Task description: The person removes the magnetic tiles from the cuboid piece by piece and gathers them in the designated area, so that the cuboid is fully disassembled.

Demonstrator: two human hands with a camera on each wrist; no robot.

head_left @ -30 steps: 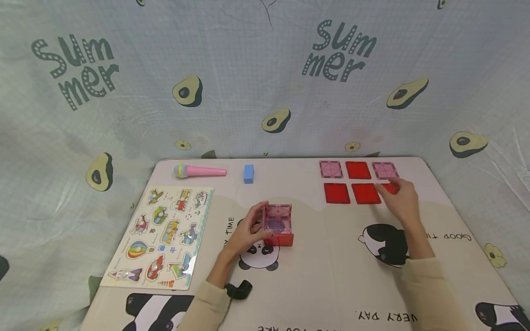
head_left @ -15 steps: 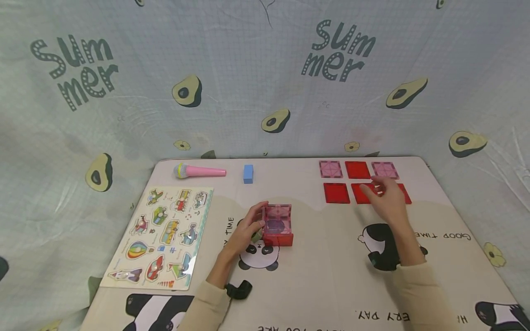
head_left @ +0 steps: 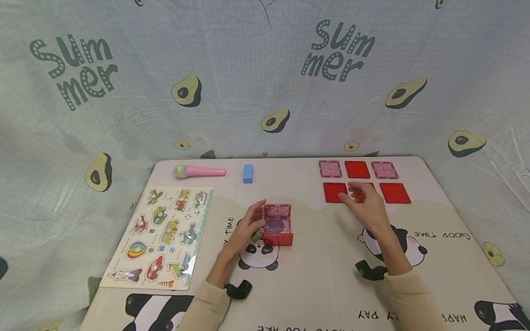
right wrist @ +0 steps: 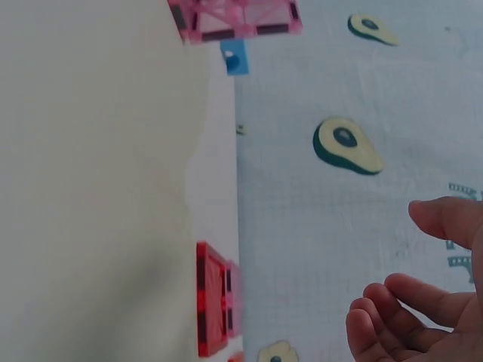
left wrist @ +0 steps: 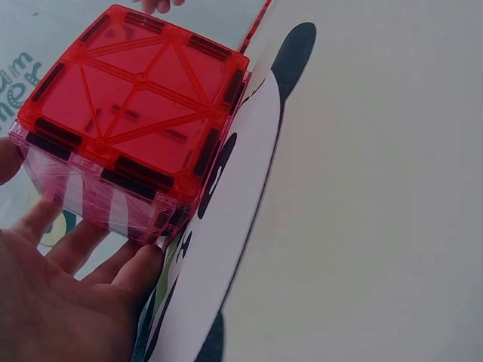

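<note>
A small box of magnetic tiles (head_left: pixel 278 225), with pink see-through sides and a red front, stands near the table's middle. My left hand (head_left: pixel 244 232) rests against its left side. In the left wrist view the fingers (left wrist: pixel 79 245) touch a pink wall below the red face. My right hand (head_left: pixel 366 209) hovers over the lower row of loose tiles, thumb and fingers apart. The right wrist view shows nothing between them. Beneath it lie a left red tile (head_left: pixel 332 191) and a mostly hidden middle one. The right red tile (head_left: pixel 395 193) is in full view.
Behind them lie a pink tile (head_left: pixel 330 169), a red tile (head_left: pixel 357 169) and another pink tile (head_left: pixel 384 170). A toy microphone (head_left: pixel 203 171) and a blue block (head_left: pixel 248 174) are at the back left. A picture puzzle board (head_left: pixel 161 239) covers the left side.
My right hand has moved left along the lower tile row, from the right tile towards the left one. My left thumb has drawn back from the box's front; the box stays put.
</note>
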